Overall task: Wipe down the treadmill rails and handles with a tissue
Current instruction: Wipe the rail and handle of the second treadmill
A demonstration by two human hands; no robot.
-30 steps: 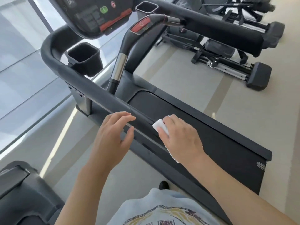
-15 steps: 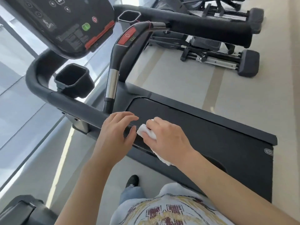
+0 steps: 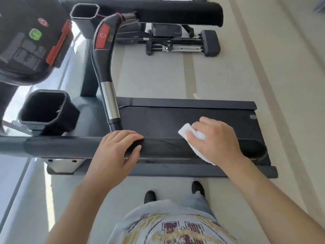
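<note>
Head view: person stands beside the treadmill, looking down over the near rail.
Person: grey printed shirt and black shoes at the bottom, on the floor just off the deck's near edge.
Left hand: left hand draped over the near rail, fingers over the top, thumb on the near side; a loose curled hold on the rail, steadying, no tissue in it.
Right hand: right hand closed on the tissue, pressing it onto the top of the same rail, towards the rail's free end.
Tissue: white, folded, one corner poking out past the fingertips on the far side, a flap hanging under the palm on the near side.
Near rail: a faint streaky patch shows between the two hands; can't tell if damp or glare.
Belt deck: belt deck beyond the rail, untouched by either hand.
Centre handle: curved handle with chrome band and red button rises by the left hand; no tissue near it.
Far rail: far rail along the top edge, well apart from both hands.
Cup holders: one by the near rail's front end, one further back.
Console: console at top left.
Progress: judging early to mid; near rail in hand, its front stretch, centre handle and far rail look left to do.
</note>
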